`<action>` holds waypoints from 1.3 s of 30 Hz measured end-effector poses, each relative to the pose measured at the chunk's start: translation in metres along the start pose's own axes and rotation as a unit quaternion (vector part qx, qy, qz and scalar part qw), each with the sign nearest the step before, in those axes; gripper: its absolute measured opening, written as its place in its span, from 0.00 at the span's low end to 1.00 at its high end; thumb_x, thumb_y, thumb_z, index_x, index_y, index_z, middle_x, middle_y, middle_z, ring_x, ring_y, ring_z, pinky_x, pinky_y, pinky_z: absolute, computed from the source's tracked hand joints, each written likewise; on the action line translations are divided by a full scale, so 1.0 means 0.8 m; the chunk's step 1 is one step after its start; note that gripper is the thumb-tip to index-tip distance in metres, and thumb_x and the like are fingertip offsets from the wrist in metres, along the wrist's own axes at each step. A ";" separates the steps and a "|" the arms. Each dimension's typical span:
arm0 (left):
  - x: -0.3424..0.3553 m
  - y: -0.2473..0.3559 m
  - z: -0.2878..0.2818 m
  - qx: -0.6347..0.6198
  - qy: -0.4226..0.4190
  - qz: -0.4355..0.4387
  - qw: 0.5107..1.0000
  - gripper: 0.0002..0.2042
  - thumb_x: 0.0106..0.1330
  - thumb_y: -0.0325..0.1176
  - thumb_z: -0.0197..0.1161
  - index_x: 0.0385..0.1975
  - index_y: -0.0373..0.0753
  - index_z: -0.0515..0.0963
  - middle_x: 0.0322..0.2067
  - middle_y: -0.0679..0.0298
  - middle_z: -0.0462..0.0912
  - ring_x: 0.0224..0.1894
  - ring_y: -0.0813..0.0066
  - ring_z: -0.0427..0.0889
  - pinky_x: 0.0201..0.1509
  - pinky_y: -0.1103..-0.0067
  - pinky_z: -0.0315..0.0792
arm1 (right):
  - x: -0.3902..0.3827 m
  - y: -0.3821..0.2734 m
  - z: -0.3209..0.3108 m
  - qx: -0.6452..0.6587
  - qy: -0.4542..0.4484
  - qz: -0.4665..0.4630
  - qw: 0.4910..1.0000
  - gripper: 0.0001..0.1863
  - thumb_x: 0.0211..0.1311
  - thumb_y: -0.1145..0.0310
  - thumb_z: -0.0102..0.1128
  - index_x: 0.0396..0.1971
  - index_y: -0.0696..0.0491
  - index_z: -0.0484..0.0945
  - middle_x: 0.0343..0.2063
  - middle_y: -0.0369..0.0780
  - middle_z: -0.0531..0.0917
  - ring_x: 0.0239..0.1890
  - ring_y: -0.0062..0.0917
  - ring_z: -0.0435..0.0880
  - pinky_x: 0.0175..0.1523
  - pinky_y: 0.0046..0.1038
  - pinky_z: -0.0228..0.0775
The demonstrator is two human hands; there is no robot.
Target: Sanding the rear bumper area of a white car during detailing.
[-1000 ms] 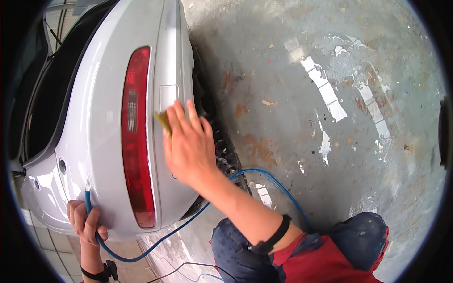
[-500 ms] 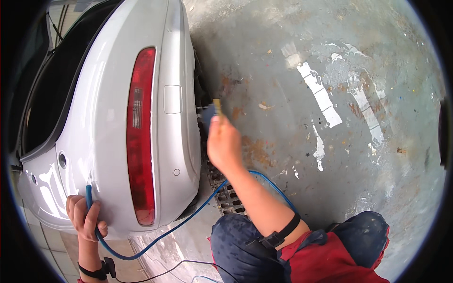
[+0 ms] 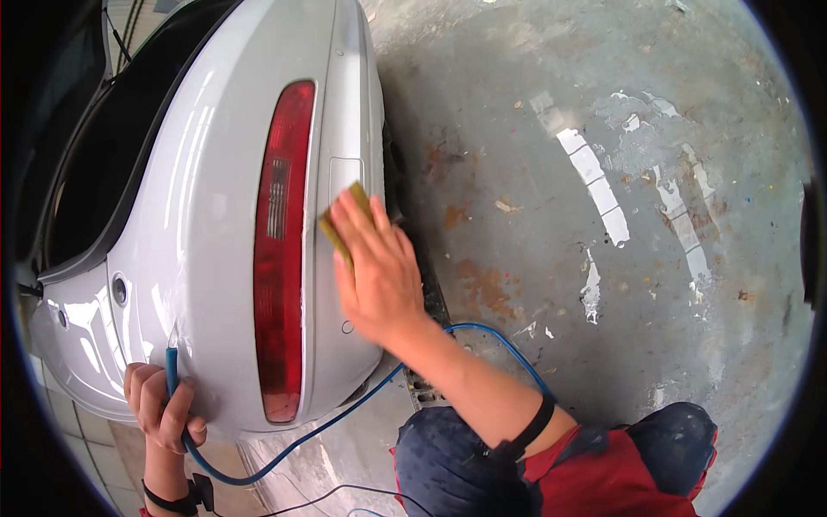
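My right hand point(image 3: 379, 280) is spread over an olive-yellow pad point(image 3: 332, 226), pressing it on the white car's rear bumper point(image 3: 340, 112), just right of the long red tail light point(image 3: 277, 336). The pad is mostly hidden under my fingers. At lower left, my left hand point(image 3: 159, 405) has its fingers curled round a blue hose point(image 3: 172, 366) against the bodywork. Clear water point(image 3: 174, 332) comes from the hose's open end onto the paint.
The car's dark rear window point(image 3: 103, 172) fills the upper left. A wet, stained concrete floor point(image 3: 543, 215) lies right of the car, with a drain grate point(image 3: 424, 396) by the bumper. The hose loops across below my right forearm. My bent knees point(image 3: 444, 444) show at bottom.
Half a second ago my right hand and pad were off the bumper, over the floor; they have swung back left onto it. My left hand still grips the hose.
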State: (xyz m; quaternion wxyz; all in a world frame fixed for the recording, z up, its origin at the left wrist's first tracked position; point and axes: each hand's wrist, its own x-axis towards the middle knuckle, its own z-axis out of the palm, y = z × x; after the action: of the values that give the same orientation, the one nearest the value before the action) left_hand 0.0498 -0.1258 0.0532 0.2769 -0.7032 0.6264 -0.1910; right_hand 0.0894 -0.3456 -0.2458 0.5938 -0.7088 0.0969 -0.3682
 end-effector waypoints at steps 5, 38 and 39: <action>0.001 0.001 0.001 0.008 0.001 -0.006 1.000 0.20 0.81 0.51 0.51 0.47 0.39 0.78 0.33 0.56 0.75 0.33 0.56 0.77 0.36 0.61 0.70 | 0.037 0.031 0.008 0.077 0.001 0.010 0.997 0.26 0.83 0.61 0.44 0.75 0.51 0.69 0.78 0.41 0.66 0.81 0.49 0.59 0.78 0.54 0.57; 0.006 0.001 0.003 -0.001 0.004 0.003 1.000 0.20 0.80 0.52 0.52 0.43 0.39 0.80 0.31 0.58 0.74 0.30 0.59 0.76 0.34 0.63 0.69 | 0.033 -0.014 0.016 0.070 0.025 0.006 0.997 0.29 0.84 0.60 0.38 0.78 0.53 0.63 0.79 0.43 0.63 0.83 0.45 0.52 0.82 0.60 0.39; 0.007 0.001 0.004 -0.001 0.006 0.005 1.000 0.19 0.80 0.51 0.52 0.42 0.39 0.80 0.31 0.58 0.74 0.30 0.59 0.76 0.34 0.64 0.68 | 0.030 -0.014 0.014 0.089 -0.009 0.020 0.996 0.29 0.84 0.59 0.39 0.78 0.53 0.63 0.80 0.43 0.63 0.83 0.45 0.52 0.82 0.60 0.39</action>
State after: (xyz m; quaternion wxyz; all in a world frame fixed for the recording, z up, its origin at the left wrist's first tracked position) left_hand 0.0518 -0.1307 0.0501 0.2734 -0.6991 0.6318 -0.1931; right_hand 0.1103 -0.3475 -0.2266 0.6625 -0.6542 0.0726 -0.3575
